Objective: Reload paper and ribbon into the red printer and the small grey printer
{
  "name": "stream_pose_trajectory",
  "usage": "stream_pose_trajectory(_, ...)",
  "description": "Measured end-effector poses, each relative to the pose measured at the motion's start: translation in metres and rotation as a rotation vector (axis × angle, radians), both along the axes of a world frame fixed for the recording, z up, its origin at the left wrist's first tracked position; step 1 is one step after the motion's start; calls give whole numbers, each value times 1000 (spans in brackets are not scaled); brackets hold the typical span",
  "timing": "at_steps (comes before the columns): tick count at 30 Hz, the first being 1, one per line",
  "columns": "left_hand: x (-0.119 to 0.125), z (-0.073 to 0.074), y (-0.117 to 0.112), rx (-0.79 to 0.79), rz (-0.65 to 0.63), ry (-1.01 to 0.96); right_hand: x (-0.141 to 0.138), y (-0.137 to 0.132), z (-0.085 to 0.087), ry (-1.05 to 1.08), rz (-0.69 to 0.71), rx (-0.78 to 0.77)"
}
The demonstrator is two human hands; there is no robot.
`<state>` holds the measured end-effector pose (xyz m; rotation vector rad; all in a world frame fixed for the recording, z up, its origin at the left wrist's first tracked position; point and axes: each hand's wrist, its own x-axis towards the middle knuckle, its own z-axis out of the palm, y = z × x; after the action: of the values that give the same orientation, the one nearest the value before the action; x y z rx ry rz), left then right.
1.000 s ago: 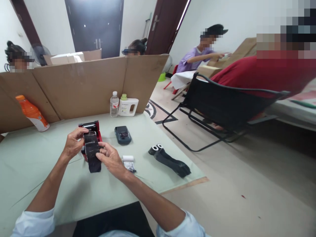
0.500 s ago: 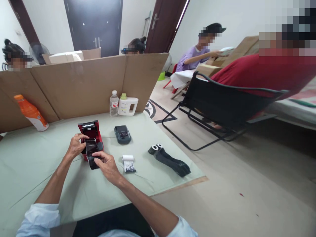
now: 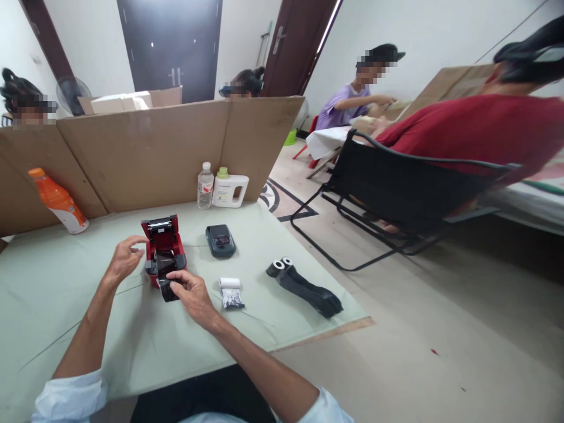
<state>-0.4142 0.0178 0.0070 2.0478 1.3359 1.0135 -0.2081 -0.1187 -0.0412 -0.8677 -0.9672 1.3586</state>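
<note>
A small red printer [image 3: 152, 249] stands on the table with its lid raised. A glossy black paper strip [image 3: 166, 261] lies in its bay and hangs out over the front. My right hand [image 3: 194, 296] pinches the strip's loose end between thumb and fingers at the printer's front. My left hand [image 3: 126, 258] is at the printer's left side, fingers partly stretched and apart, holding nothing; whether a fingertip touches the red casing I cannot tell. To the right lie a dark handheld printer [image 3: 221, 242] and a small white paper roll [image 3: 230, 284] with a printed end.
Two black rolls with white cores [image 3: 304, 288] trail a long strip near the table's right edge. Behind stand an orange bottle [image 3: 59, 201], a water bottle [image 3: 205, 187] and a white jug [image 3: 230, 190] against a cardboard screen [image 3: 150, 155]. A person in red sits in a black chair [image 3: 396, 194].
My left hand has let go of the black strip and moved left, out of the printer's bay. The strip now lies lower in the bay. My right hand stays on its end.
</note>
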Motion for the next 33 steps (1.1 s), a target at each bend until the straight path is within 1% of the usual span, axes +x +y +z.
stream_pose_trajectory(2,-7,5,12,7,138,-126,-5,-4,-4,-8,7,6)
stream_pose_trajectory(3,-8,8,20,-9,163,-184,-7,-6,-5,-9,13,8)
stream_pose_trajectory(4,-7,10,28,-47,150,-232,-10,-7,-7,-10,18,7)
stream_pose_trajectory(6,-1,11,42,-147,68,-289,-12,-8,-9,-14,21,5)
stream_pose_trajectory(8,6,9,49,-201,-13,-304,-9,-5,-9,-22,4,5)
stream_pose_trajectory(10,10,3,46,-181,-65,-301,-4,2,-6,-42,-41,16)
stream_pose_trajectory(12,11,-6,35,-139,-74,-284,0,8,-3,-79,-71,32)
stream_pose_trajectory(14,11,-15,20,-114,7,-222,0,12,-2,-135,-40,55)
stream_pose_trajectory(16,11,-21,7,-94,136,-90,-3,13,-2,-192,11,82)
stream_pose_trajectory(17,12,-22,2,-75,173,-10,-5,13,-3,-216,25,94)
stream_pose_trajectory(18,13,-22,-2,-48,177,68,-6,12,-3,-238,28,103)
stream_pose_trajectory(20,14,-19,-4,4,103,188,-8,11,-4,-264,16,116)
stream_pose_trajectory(22,15,-14,0,26,17,265,-7,11,-2,-266,8,121)
stream_pose_trajectory(23,15,-11,4,24,1,302,-6,11,-1,-258,4,119)
stream_pose_trajectory(25,18,-9,12,21,6,379,-3,11,3,-234,-7,114)
stream_pose_trajectory(28,24,-10,21,54,54,456,-3,12,7,-211,-30,117)
stream_pose_trajectory(31,27,-12,21,75,83,475,-5,10,7,-211,-16,126)
stream_pose_trajectory(33,24,-11,17,64,61,459,-5,8,5,-219,2,128)
